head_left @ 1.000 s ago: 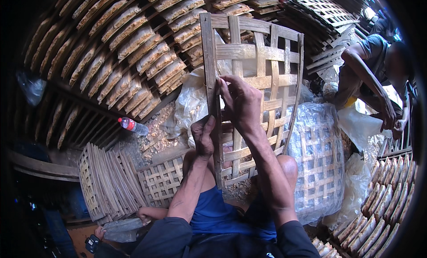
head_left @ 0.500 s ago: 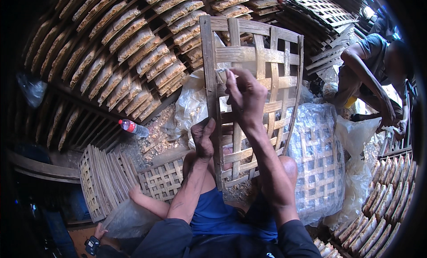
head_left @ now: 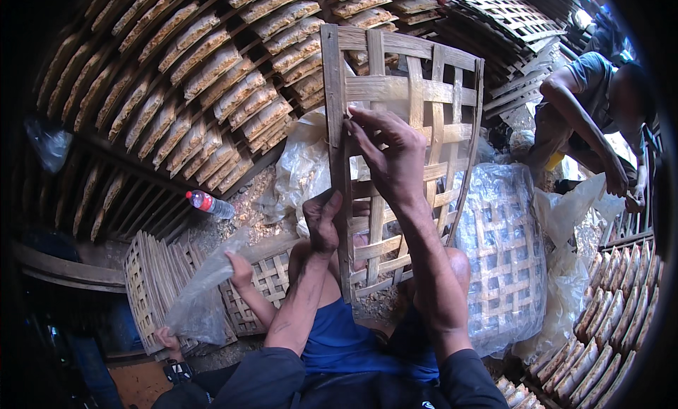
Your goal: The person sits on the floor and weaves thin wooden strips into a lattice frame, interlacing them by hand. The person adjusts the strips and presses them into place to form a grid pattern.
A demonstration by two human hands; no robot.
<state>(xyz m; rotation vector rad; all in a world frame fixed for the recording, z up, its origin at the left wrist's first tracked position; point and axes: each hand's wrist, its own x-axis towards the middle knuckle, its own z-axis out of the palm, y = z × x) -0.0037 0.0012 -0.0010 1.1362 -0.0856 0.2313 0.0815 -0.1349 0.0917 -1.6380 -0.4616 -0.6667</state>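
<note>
Here, woven tray: the woven tray (head_left: 438,134) stands upright in front of the lap, between the knees, its wooden side bar (head_left: 332,91) facing left; a hazy sheen lies over the upper slats, and whether it is clear film is hard to tell.
Left hand: the left hand (head_left: 322,222) is clamped on that bar low down, thumb on the near face, most fingers out of sight behind the wood.
Right hand: up at the bar goes the right hand (head_left: 392,144), thumb and forefinger tips pinched together; anything thin between them is too small to make out.
Lower left: a neighbour's hand (head_left: 240,268) lifts a clear sheet (head_left: 205,292) over a tray stack (head_left: 159,296), the body mostly hidden behind the wearer's left arm.
Right side: a plastic-covered tray (head_left: 501,257) lies beside the right knee, its slats blurred by wrinkles; a bent co-worker (head_left: 590,102) sits beyond, fingers unclear.
Upper left: loaded racks (head_left: 205,74) fade into the dark lens rim; a red-capped bottle (head_left: 210,203) lies below.
</note>
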